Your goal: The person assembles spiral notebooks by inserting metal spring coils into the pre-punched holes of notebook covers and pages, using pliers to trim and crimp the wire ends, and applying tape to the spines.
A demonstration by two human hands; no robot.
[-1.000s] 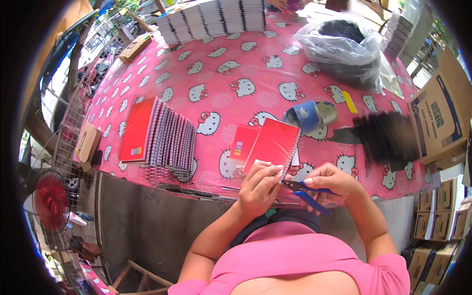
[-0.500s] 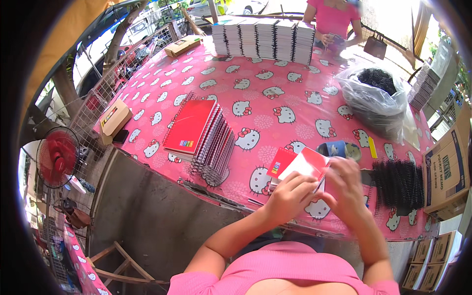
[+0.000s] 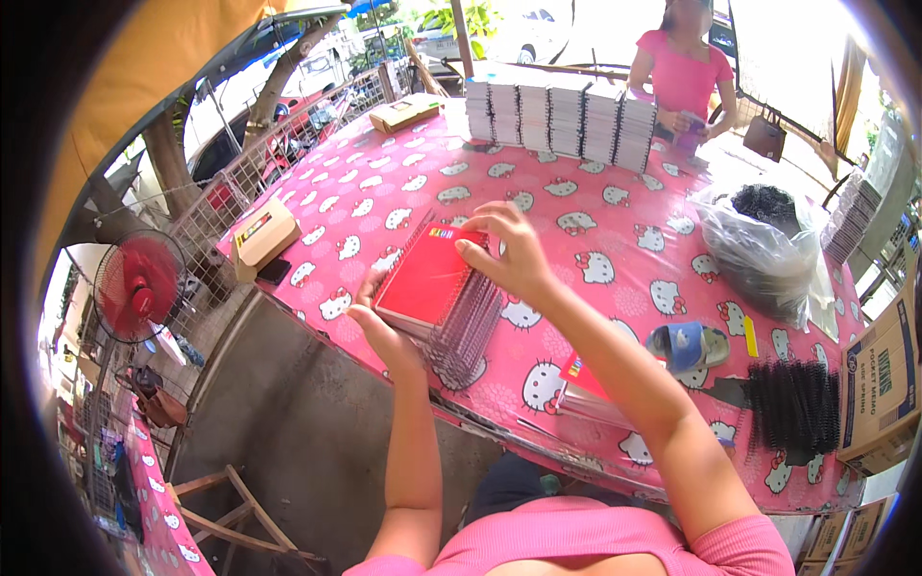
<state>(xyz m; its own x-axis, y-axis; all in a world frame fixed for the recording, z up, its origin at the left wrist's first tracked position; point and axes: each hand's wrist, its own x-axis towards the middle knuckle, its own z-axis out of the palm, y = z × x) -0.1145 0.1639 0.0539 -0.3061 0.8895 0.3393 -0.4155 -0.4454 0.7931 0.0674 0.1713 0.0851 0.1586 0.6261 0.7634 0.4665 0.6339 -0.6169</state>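
Note:
A stack of red-covered spiral notebooks (image 3: 434, 278) stands on the table left of centre, wire coils jutting from its sides. My left hand (image 3: 386, 336) rests against the stack's left near side, thumb stretched out and fingers partly hidden behind the covers. From the right, my right hand (image 3: 514, 252) grips the far right corner of the top notebook with thumb and fingertips. Under my right forearm lies a smaller pile of red-covered pads (image 3: 588, 382), partly hidden by the arm.
Black plastic spiral coils (image 3: 793, 411) lie at right beside a cardboard box (image 3: 879, 370). A blue slipper (image 3: 684, 348), yellow strip (image 3: 751, 336) and plastic bag of black coils (image 3: 754, 259) are nearby. Notebook stacks (image 3: 567, 120) line the far edge; another person (image 3: 682, 77) stands behind.
Both hands have moved left from the small red pads to the tall notebook stack. A red notebook now lies squared on its top under my hands. The view has shifted slightly.

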